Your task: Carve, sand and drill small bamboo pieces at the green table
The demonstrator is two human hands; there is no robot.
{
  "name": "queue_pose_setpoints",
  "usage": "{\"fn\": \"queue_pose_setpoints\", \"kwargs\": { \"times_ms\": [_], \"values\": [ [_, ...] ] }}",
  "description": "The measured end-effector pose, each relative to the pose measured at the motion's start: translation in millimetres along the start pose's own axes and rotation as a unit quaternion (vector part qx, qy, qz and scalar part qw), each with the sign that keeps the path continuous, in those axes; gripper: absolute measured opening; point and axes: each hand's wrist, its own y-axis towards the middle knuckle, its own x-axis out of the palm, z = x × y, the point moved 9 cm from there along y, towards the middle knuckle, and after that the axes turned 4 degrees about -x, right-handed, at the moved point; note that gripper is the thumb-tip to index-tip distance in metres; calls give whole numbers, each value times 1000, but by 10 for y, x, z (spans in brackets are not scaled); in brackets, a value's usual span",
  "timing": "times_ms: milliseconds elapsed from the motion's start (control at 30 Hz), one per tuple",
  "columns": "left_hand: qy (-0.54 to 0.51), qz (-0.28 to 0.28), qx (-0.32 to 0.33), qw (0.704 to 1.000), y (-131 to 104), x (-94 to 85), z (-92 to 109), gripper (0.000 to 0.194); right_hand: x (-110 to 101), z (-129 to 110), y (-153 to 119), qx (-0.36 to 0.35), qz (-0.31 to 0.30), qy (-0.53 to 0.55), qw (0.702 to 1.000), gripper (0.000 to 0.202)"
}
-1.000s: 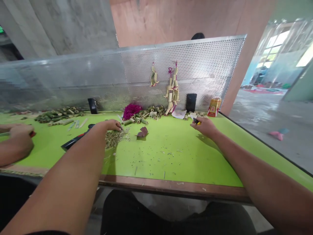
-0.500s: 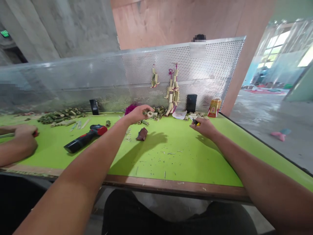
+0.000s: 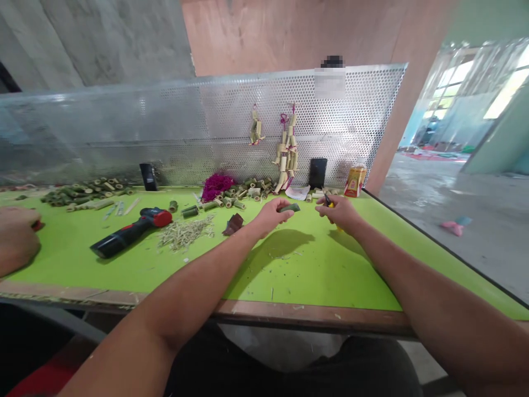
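My left hand (image 3: 273, 216) is closed around a short green bamboo piece (image 3: 290, 208), which points toward my other hand. My right hand (image 3: 342, 212) grips a yellow-and-black utility knife (image 3: 329, 203), its tip pointing up and away from me. A small gap separates the bamboo from the knife. Behind my left hand lies a pile of cut bamboo pieces (image 3: 252, 189), beside a bundle of magenta string (image 3: 215, 187). A crumpled brown scrap (image 3: 233, 224) rests left of my left wrist.
A cordless power tool (image 3: 131, 231) and bamboo shavings (image 3: 185, 232) lie to the left. Strung bamboo pieces (image 3: 285, 157) hang on the perforated metal panel (image 3: 177, 121). A phone (image 3: 318, 173) and a bottle (image 3: 354, 179) stand at the back. Another person's hand (image 3: 19, 240) is at far left.
My left hand has moved right from the bamboo pile, carrying a green bamboo piece toward the knife. My right hand stays nearly in place. The view has shifted slightly.
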Motion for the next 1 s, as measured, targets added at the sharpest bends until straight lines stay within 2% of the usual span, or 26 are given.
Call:
{"fn": "queue_pose_setpoints", "kwargs": {
  "times_ms": [67,133,200,300,367,500,567,700,800,1000],
  "values": [
    [14,12,25,1000,-14,-40,-3,27,116,-110,-55,-6,-39,38,998,44],
    [21,4,47,999,-23,-36,12,29,280,-265,-125,-23,-92,70,993,51],
    [33,-8,67,997,-31,-9,41,30,405,-414,-184,-40,-114,74,990,54],
    [63,-21,102,993,-61,32,124,31,452,-582,-208,-74,-72,26,994,39],
    [127,-37,126,983,-100,74,194,30,468,-652,-207,-103,-49,-16,993,31],
    [324,-97,166,926,-192,214,260,21,543,-644,-196,-130,-65,-43,988,27],
    [373,-81,164,910,-191,168,261,22,532,-572,-184,-107,-61,-32,992,32],
    [391,-42,159,905,-153,-2,247,22,482,-540,-189,-95,-54,-19,994,31],
    [399,-39,178,899,-130,-72,236,18,532,-590,-220,-118,-101,-30,987,30],
    [427,-18,194,883,-88,-121,251,18,546,-586,-238,-131,-120,-145,973,32]
  ]
}}
